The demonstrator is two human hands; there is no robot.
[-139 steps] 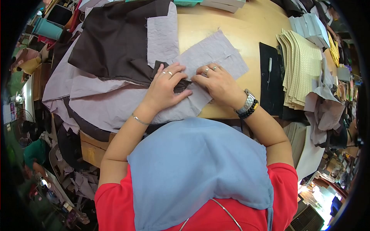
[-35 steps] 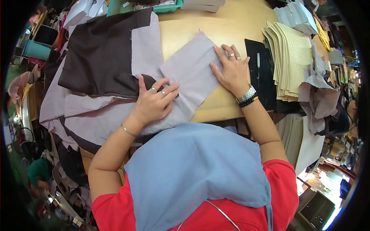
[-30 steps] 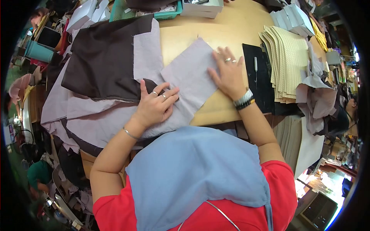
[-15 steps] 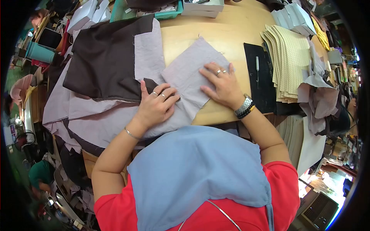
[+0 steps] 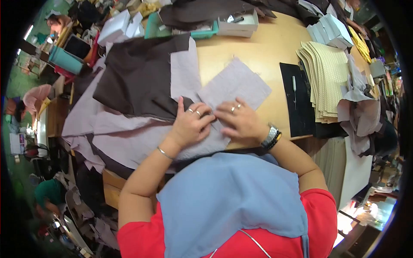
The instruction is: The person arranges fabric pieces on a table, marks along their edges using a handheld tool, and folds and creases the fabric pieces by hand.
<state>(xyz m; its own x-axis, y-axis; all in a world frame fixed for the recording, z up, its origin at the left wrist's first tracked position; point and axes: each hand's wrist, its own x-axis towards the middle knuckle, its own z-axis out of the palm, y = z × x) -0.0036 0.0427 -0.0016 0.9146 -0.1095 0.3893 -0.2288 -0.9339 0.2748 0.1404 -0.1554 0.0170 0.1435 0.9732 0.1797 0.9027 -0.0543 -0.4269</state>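
Note:
Across the table's front edge spreads a pale lilac cloth (image 5: 124, 144), with a squarish flap (image 5: 241, 84) of it pointing away over the bare wood. A dark brown cloth (image 5: 137, 77) lies on top at the left. My left hand (image 5: 191, 124) rests on the cloths near the brown corner, fingers bent and pressing down, thumb stuck out apart. Close beside it, my right hand (image 5: 241, 121) lies on the lilac flap with fingers spread, its fingertips nearly meeting those of my left. The cloth under both palms is hidden.
A black mat (image 5: 297, 107) with a white-handled pointed tool (image 5: 294, 86) lies at the right, beside stacked cream textured sheets (image 5: 325, 81). A teal tray (image 5: 152, 26) and white box (image 5: 241, 28) stand at the back. People work at the far left.
My right hand has slid left and toward me over the lilac flap, up to my left hand. My left hand keeps its place on the cloth. The whole view has shifted slightly.

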